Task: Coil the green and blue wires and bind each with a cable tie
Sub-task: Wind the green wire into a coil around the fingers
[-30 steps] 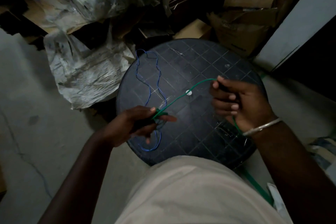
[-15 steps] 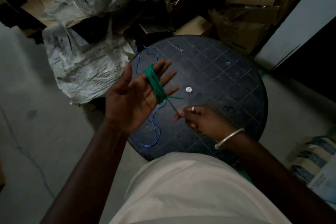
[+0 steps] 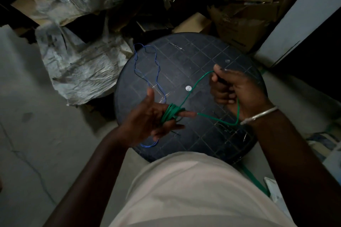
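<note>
Green wire (image 3: 191, 92): thin, bright green, several turns wound round the fingers of the left hand (image 3: 147, 116) at frame centre; one strand runs up and right to the right hand (image 3: 238, 94), a second loops below that hand and ends free just beside the left fingertips. Left hand: palm up, fingers spread, carrying the coil. Right hand: clenched round the strand, with a metal bangle (image 3: 258, 116) at the wrist. Blue wire (image 3: 145, 64): thin, uncoiled, lying in a long loose loop on the left part of the bench (image 3: 212, 57), its lower end passing under the left hand. Bench: round, dark, grid-scored top, right half bare. Edges: crumpled plastic sheeting (image 3: 83, 68) crowds the upper left rim, cardboard boxes (image 3: 245, 14) the upper right; concrete floor (image 3: 27, 116) open at left.
</note>
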Available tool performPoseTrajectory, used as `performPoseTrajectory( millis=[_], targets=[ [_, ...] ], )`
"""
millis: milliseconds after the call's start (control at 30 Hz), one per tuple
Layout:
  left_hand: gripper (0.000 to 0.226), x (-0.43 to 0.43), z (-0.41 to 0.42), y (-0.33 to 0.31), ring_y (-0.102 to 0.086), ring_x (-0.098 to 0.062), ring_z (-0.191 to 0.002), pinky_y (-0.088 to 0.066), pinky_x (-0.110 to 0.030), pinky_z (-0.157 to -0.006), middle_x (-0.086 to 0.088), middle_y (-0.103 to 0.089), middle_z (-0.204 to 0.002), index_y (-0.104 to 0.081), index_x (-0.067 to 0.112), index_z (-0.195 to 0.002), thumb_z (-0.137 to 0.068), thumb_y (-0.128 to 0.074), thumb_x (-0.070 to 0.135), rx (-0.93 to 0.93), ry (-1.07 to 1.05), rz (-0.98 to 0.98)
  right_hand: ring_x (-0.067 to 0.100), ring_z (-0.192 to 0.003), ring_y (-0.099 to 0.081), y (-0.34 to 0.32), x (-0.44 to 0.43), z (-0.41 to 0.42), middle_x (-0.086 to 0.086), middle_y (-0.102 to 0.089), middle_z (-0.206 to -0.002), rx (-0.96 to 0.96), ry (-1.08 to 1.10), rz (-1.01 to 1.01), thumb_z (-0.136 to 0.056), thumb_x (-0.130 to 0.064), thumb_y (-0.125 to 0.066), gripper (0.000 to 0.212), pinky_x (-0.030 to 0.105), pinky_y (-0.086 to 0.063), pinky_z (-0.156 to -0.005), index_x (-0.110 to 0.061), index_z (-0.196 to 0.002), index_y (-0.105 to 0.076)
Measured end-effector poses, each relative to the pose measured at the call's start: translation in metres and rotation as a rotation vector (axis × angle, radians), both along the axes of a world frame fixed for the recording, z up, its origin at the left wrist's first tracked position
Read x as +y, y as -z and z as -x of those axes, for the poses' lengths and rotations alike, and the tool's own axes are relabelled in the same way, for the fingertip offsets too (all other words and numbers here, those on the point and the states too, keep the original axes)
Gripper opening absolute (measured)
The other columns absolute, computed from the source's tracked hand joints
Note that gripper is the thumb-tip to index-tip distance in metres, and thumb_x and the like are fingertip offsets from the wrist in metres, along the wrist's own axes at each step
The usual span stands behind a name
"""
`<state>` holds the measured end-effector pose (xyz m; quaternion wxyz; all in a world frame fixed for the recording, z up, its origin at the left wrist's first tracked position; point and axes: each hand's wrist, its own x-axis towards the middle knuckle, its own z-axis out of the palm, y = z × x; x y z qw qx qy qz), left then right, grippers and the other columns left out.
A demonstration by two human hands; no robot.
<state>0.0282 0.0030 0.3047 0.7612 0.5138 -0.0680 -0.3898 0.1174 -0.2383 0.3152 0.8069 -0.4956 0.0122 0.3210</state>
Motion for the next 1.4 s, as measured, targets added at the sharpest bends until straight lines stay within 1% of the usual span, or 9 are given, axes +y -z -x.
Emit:
performPoseTrajectory(
  millis=[133, 200, 367, 567, 800, 867, 933, 1100, 1400],
  targets=[
    [0.136, -0.006, -0.001, -0.018, -0.042, -0.021, -0.040, -0.013, -0.073, -0.116, -0.013, -0.042, -0.051, -0.029, -0.015, -0.148, -0.066, -0.026, 0.094, 0.104, 0.034, 0.396, 0.003, -0.031, -0.024, 0.022, 0.012, -0.003, -0.005, -0.025, -0.049, -0.088, 0.083, 0.243, -0.099, -0.031, -0.056, 0.029, 0.012, -0.021, -0.035, -0.013, -0.079, -0.066],
    [0.141, -0.008, -0.003, -0.022, -0.067, -0.044, -0.099, -0.008, -0.074, -0.116, -0.031, -0.066, -0.113, -0.022, -0.011, -0.152, -0.061, -0.017, 0.097, 0.125, -0.067, 0.496, 0.007, -0.034, -0.027, 0.035, 0.022, 0.003, 0.000, -0.032, -0.052, -0.137, 0.075, 0.397, -0.094, -0.029, -0.064, 0.019, 0.014, -0.022, -0.038, -0.014, -0.084, -0.071],
    [0.135, -0.011, -0.011, -0.021, -0.021, -0.043, -0.151, -0.007, -0.065, -0.121, -0.026, -0.022, -0.163, -0.019, -0.009, -0.153, -0.070, -0.006, 0.096, 0.104, -0.398, 0.486, 0.006, -0.037, -0.034, 0.054, 0.045, 0.034, 0.001, -0.051, -0.053, -0.300, -0.052, 0.615, -0.095, -0.018, -0.063, 0.016, 0.019, -0.024, -0.042, -0.019, -0.086, -0.076],
    [0.141, -0.002, -0.024, 0.006, -0.038, -0.014, -0.146, -0.027, -0.042, -0.122, -0.003, -0.044, -0.157, -0.032, 0.008, -0.155, -0.046, -0.059, 0.094, -0.006, -0.608, 0.002, -0.002, -0.040, -0.041, 0.027, 0.043, 0.065, -0.004, -0.047, -0.062, -0.386, -0.419, 0.685, -0.102, -0.012, -0.053, 0.025, 0.010, -0.034, -0.041, -0.011, -0.120, -0.070],
    [0.103, 0.005, -0.020, 0.021, -0.026, 0.015, -0.137, -0.023, -0.037, -0.123, 0.011, -0.029, -0.163, -0.061, 0.018, -0.132, -0.072, -0.026, 0.095, -0.418, -0.240, -0.871, -0.003, -0.048, -0.052, -0.012, 0.016, 0.051, -0.002, -0.065, -0.066, -0.603, -0.527, 0.823, -0.100, -0.018, -0.057, 0.014, 0.012, -0.038, -0.052, -0.020, -0.099, -0.072],
    [0.099, 0.002, -0.015, 0.021, -0.059, -0.001, -0.115, -0.035, -0.048, -0.115, -0.014, -0.071, -0.117, -0.067, 0.014, -0.116, -0.075, -0.025, 0.094, -0.362, -0.194, -0.756, -0.002, -0.050, -0.054, -0.015, 0.009, 0.037, -0.003, -0.066, -0.063, -0.702, -0.436, 0.857, -0.096, -0.022, -0.064, 0.015, 0.013, -0.038, -0.058, -0.027, -0.084, -0.072],
    [0.090, 0.000, -0.013, 0.020, -0.059, -0.023, -0.068, -0.050, -0.055, -0.094, -0.021, -0.054, -0.067, -0.067, 0.012, -0.122, -0.089, -0.019, 0.081, -0.229, -0.161, -0.567, -0.001, -0.050, -0.052, -0.016, 0.003, 0.026, -0.004, -0.066, -0.059, -0.695, -0.296, 0.770, -0.090, -0.026, -0.071, 0.014, 0.012, -0.038, -0.057, -0.024, -0.076, -0.074],
    [0.083, -0.007, -0.011, 0.020, -0.022, -0.015, -0.047, -0.032, -0.023, -0.047, -0.010, -0.012, -0.056, -0.069, -0.006, -0.082, -0.104, -0.013, 0.051, 0.008, -0.209, -0.199, -0.003, -0.055, -0.055, 0.000, 0.006, 0.010, -0.011, -0.065, -0.057, -0.649, 0.094, 0.625, -0.085, -0.025, -0.077, 0.011, 0.012, -0.042, -0.059, -0.022, -0.075, -0.075],
    [0.053, -0.030, -0.018, 0.041, -0.015, -0.008, -0.034, -0.008, -0.023, -0.040, 0.004, -0.031, -0.039, -0.042, 0.014, -0.045, -0.097, -0.037, 0.028, 0.252, -0.644, 0.092, -0.001, -0.070, -0.060, 0.080, 0.032, 0.031, -0.015, -0.070, -0.085, -0.514, 0.121, 0.574, -0.098, -0.008, -0.058, 0.024, 0.018, -0.050, -0.070, -0.025, -0.104, -0.074]
  ],
)
